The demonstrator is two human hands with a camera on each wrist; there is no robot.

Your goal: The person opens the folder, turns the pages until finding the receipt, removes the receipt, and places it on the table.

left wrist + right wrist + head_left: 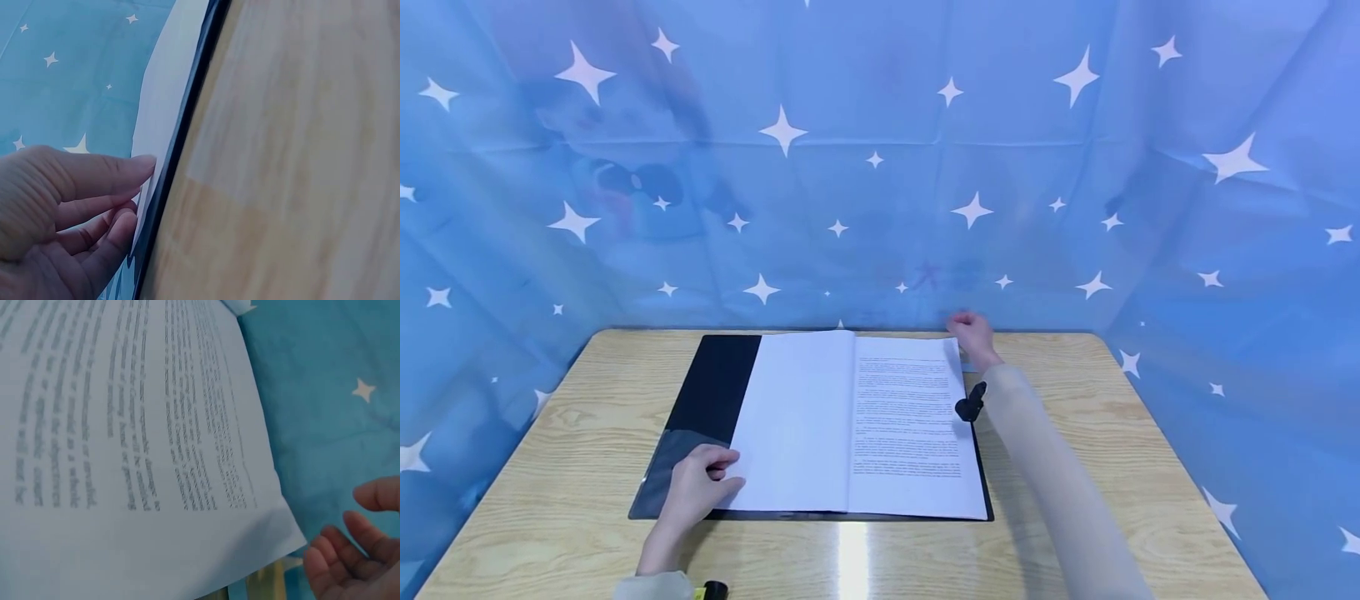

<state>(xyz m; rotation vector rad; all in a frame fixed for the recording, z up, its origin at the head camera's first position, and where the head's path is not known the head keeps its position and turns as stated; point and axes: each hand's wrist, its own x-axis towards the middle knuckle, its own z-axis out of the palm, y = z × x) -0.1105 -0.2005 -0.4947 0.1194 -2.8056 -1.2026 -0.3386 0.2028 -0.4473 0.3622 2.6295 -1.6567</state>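
A document folder with a black cover [718,375] lies open on the table. Its left page [797,417] is blank and its right page [906,492] carries printed text. My left hand [696,487] rests at the lower outer edge of the blank page. In the left wrist view, the left thumb [140,167] touches the paper, with the other fingers bent beside the edge. Beyond the top right corner of the printed page is my right hand [973,337]. The right wrist view shows the right fingers [362,544] loosely curled near that corner, holding nothing.
The wooden table [1075,417] extends on both sides of the folder. A blue curtain [880,208] with white stars hangs behind it and along both sides. A black wrist device [972,402] on the right arm overlaps the printed page's edge.
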